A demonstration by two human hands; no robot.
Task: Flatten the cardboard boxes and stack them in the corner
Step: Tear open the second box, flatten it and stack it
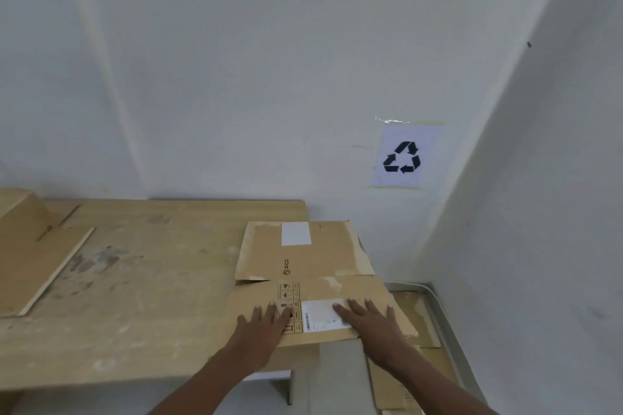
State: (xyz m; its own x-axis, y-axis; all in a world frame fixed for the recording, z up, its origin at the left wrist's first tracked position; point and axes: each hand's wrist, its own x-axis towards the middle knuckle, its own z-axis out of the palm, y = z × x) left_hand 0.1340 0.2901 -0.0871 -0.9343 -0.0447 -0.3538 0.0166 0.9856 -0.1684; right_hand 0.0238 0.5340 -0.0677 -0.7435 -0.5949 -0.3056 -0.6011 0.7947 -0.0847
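A flattened brown Pico cardboard box lies at the right end of the table, white labels facing up. Another cardboard box sits at the table's far left end. More flattened cardboard lies on the floor right of the table.

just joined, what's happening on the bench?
A person is pressing both palms, left hand and right hand, flat on a collapsed cardboard box lying at the right end of the wooden table. The box overhangs the table edge toward the corner, where more flattened cardboard lies on the floor below a recycling sign. Another box sits at the table's left end.
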